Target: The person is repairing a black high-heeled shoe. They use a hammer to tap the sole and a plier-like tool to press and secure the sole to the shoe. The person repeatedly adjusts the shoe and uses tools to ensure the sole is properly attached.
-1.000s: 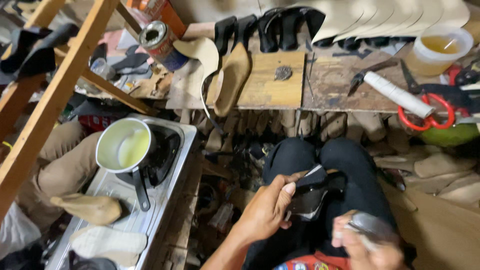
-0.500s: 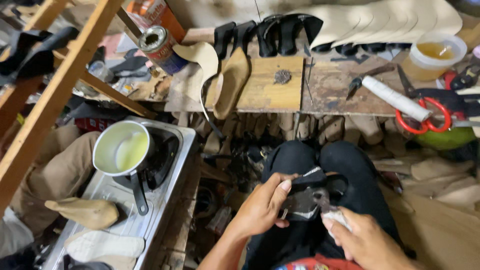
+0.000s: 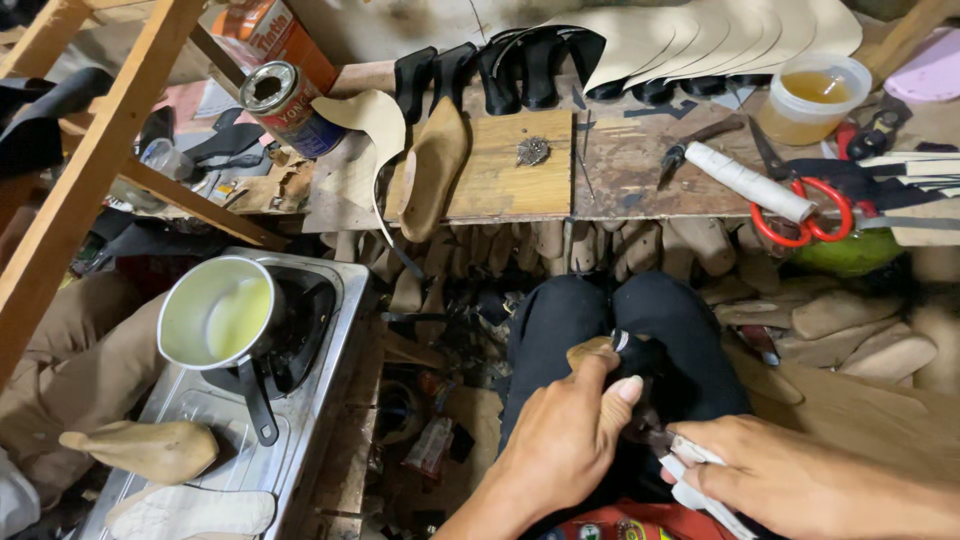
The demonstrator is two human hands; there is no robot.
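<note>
My left hand (image 3: 568, 432) grips a black shoe piece on a wooden last (image 3: 622, 350) that rests on my lap, thumb pressed along its top. My right hand (image 3: 800, 478) comes in from the lower right, its fingers closed around a small white-wrapped tool (image 3: 690, 472) whose tip meets the black piece. Both hands sit over my black trousers (image 3: 690, 330). The lower part of the shoe piece is hidden behind my left hand.
A pan of pale yellow liquid (image 3: 218, 318) stands on a metal stove (image 3: 330, 300) at left. The wooden bench (image 3: 520, 170) ahead carries a wooden last (image 3: 432, 165), tins (image 3: 285, 100), red-handled scissors (image 3: 805, 215), a glue tub (image 3: 812, 95) and leather cut-outs. More lasts lie under the bench.
My right hand has dropped and moved in against the shoe piece with the tool. My left hand has shifted its grip over the piece. The view has tilted slightly downward.
</note>
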